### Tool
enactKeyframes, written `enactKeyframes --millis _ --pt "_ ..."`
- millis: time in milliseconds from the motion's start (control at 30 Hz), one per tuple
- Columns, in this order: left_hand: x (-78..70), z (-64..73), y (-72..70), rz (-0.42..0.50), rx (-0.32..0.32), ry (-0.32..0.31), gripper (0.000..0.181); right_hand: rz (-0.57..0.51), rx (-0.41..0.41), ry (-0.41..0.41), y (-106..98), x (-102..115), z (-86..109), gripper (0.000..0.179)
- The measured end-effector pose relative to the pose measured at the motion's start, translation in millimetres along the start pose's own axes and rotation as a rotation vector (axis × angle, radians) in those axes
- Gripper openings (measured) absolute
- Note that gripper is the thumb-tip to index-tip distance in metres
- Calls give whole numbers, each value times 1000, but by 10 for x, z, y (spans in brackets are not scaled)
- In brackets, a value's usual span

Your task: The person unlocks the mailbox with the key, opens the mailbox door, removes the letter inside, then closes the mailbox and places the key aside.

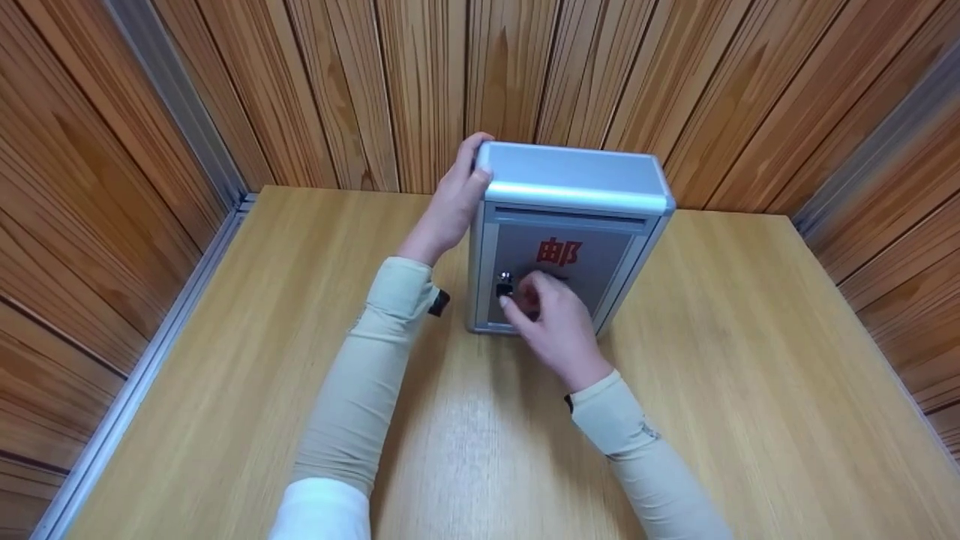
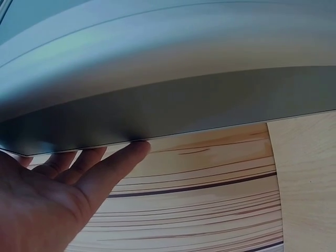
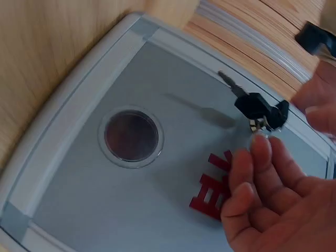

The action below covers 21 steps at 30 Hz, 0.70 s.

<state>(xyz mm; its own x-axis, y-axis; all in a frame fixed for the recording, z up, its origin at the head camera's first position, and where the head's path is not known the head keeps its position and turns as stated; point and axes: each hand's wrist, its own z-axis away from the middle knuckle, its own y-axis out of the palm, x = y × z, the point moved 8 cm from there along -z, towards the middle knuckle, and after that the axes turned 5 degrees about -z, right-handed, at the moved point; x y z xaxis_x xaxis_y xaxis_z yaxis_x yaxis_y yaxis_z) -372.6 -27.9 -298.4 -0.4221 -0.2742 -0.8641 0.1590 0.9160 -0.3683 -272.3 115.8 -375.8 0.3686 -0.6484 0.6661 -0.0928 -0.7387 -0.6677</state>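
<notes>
A silver-grey metal mailbox (image 1: 577, 176) with a red character on its front stands upright on the wooden table. My left hand (image 1: 452, 202) rests against the box's upper left side. In the left wrist view its fingers (image 2: 113, 168) lie fairly straight along the edge of the dark side panel (image 2: 205, 105). A black-headed key (image 1: 505, 289) sits at the front lock, and a second key (image 3: 233, 84) hangs beside it in the right wrist view. My right hand (image 1: 559, 319) is close by, fingers loosely bent. One fingertip is near the lock; contact cannot be told.
A round window (image 3: 131, 135) is set low in the mailbox door, and a slot (image 1: 570, 217) runs below its top. Wood-plank walls (image 1: 330, 90) stand behind and at both sides. A metal rail (image 1: 150, 345) borders the table's left edge.
</notes>
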Motion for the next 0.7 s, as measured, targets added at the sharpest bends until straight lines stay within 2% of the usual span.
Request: enactKeyframes --millis 133,300,433,700 --pt "1 -2 -1 3 -3 1 59 117 -24 -11 57 69 -50 27" --pt "7 -8 5 4 2 -3 57 205 -56 18 79 86 -67 30" --pt "8 -7 9 12 2 -3 55 225 -49 39 112 57 -72 31" --pt "-1 -6 5 25 0 16 57 260 -68 -18 126 101 -80 32"
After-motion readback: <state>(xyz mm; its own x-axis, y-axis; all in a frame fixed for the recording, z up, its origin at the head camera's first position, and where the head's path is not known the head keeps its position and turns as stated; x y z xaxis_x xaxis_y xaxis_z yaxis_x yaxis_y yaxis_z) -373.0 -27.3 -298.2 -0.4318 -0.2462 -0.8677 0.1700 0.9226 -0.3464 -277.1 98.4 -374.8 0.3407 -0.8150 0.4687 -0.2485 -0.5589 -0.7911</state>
